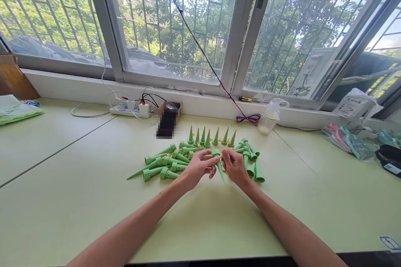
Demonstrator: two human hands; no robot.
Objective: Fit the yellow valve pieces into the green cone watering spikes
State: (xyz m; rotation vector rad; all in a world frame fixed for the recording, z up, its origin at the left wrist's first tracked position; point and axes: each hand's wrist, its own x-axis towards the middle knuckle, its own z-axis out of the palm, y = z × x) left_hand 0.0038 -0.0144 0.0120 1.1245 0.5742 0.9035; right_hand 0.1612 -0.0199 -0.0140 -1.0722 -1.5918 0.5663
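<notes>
My left hand (200, 164) grips a green plastic watering spike (220, 170) by its wide capped end, the point slanting down towards me. At the cap's side my right hand (233, 166) is closed in a pinch on a small yellow piece (221, 156), mostly covered by the fingers. Behind both hands, several green spikes (207, 137) stand upright in a row, with yellow bits at their bases. Capped spikes (153, 173) lie in a loose pile on the left. More green cones (258, 172) lie heaped beside my right hand, their wide ends towards me.
The pale green table (200, 225) runs up to a window sill. Along the back are a power strip (125, 110), a small cardboard box (177, 110), a blurred dark object (166, 125), coiled red-and-black wire (249, 118) and a plastic cup (267, 124). Bagged items (351, 142) lie at the right.
</notes>
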